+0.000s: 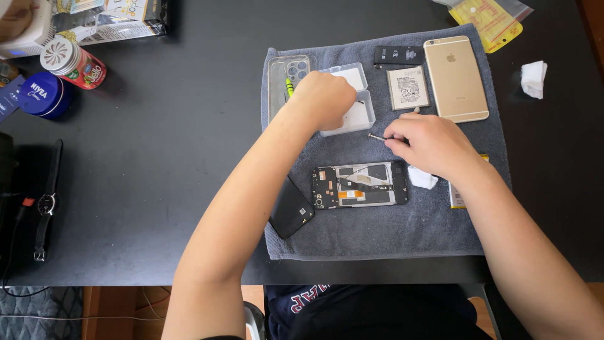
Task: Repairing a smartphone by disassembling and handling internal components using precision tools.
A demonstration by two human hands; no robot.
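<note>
Pinching a thin metal tool (377,136), the right hand (428,143) rests just above the opened phone (360,184) on the grey towel (390,233). Left hand (322,101), fingers curled shut, dips into the plastic tray (358,116) above the phone. This board looks fragile; hold its edges.

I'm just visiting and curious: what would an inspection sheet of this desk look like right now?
Surface: black table with a grey towel spread on it.
Job's things: opened phone with its insides showing; black back cover; clear plastic box; thin metal tool.
Clutter: gold phone, two loose batteries, clear phone case, blue tin, wristwatch, white tissue.
Hands: left hand fisted over the box, contents hidden; right hand pinching the tool.
Cables: dark cable at the left edge.
Surroundings: wooden floor below, packaging at the top.
</note>
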